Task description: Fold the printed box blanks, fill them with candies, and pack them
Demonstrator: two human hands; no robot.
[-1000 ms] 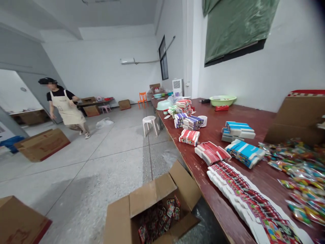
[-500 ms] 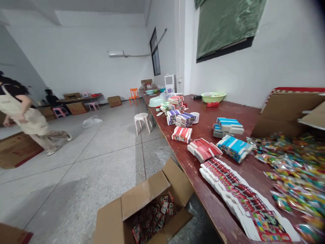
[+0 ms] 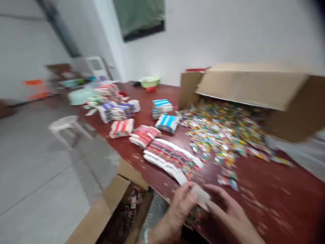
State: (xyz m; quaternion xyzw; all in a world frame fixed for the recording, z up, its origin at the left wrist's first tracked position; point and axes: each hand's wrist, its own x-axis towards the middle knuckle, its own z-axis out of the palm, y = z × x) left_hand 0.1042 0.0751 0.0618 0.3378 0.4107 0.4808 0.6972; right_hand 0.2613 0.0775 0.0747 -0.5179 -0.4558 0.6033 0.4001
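Observation:
Both my hands are at the table's front edge, blurred by motion. My left hand (image 3: 179, 208) has its thumb and fingers closed on a small white cardboard box (image 3: 201, 196), whose printed side shows dimly beneath. On the box's other side, my right hand (image 3: 230, 210) has its thumb and fingertips at the edge, fingers curved round it. Just beyond the hands lies a fanned row of flat red printed boxes (image 3: 170, 157). A loose heap of small wrapped candies (image 3: 218, 135) spreads over the table farther right, spilling out of a large tipped carton (image 3: 251, 84).
Bundles of red boxes (image 3: 122, 128), blue boxes (image 3: 167, 123) and purple boxes (image 3: 119, 111) stand along the dark red table (image 3: 264, 189). An open carton (image 3: 109, 200) with wrapped packets sits below the edge. A white stool (image 3: 66, 123) and green basin (image 3: 149, 81) are farther off.
The view has swung right and toward the table. My two hands and the small box have come into view at the bottom. The walking person on the left has left the frame.

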